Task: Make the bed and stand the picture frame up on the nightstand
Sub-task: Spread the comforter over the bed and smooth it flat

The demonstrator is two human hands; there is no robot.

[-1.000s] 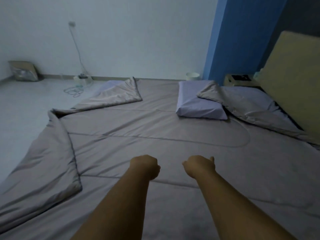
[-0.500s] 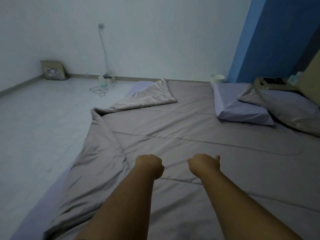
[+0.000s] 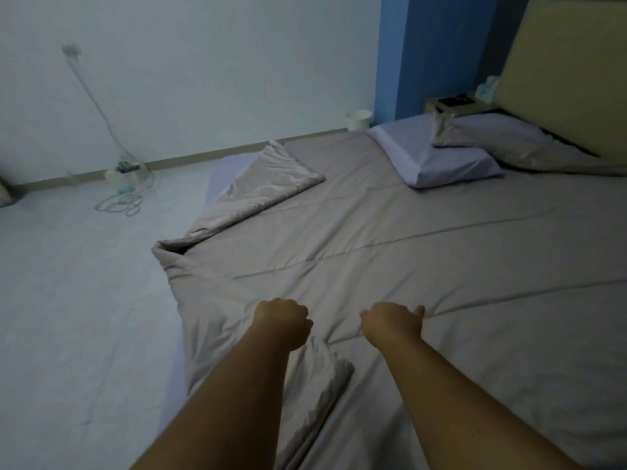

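A grey-beige comforter [image 3: 424,252] covers the bed, its far left corner folded back [image 3: 271,178] and its near left edge bunched in a ridge. My left hand [image 3: 281,320] grips that bunched edge in a fist. My right hand [image 3: 392,320] grips the comforter just to the right, thumb out, with creases running to it. A lavender pillow [image 3: 437,161] lies at the head, and a second pillow [image 3: 502,137] sits partly under a comforter corner. On the nightstand [image 3: 441,108] beyond lies a dark flat object [image 3: 453,100], perhaps the picture frame.
A tan headboard [image 3: 570,69] stands at the right, with a tissue box [image 3: 488,86] beside it. A white bin [image 3: 358,118] sits by the blue wall. A power strip and coiled cables [image 3: 125,188] lie on the floor left of the bed.
The comforter's near left edge has been drawn inward and now bunches by my hands. The view has swung left then back toward the headboard. Both fists stay closed.
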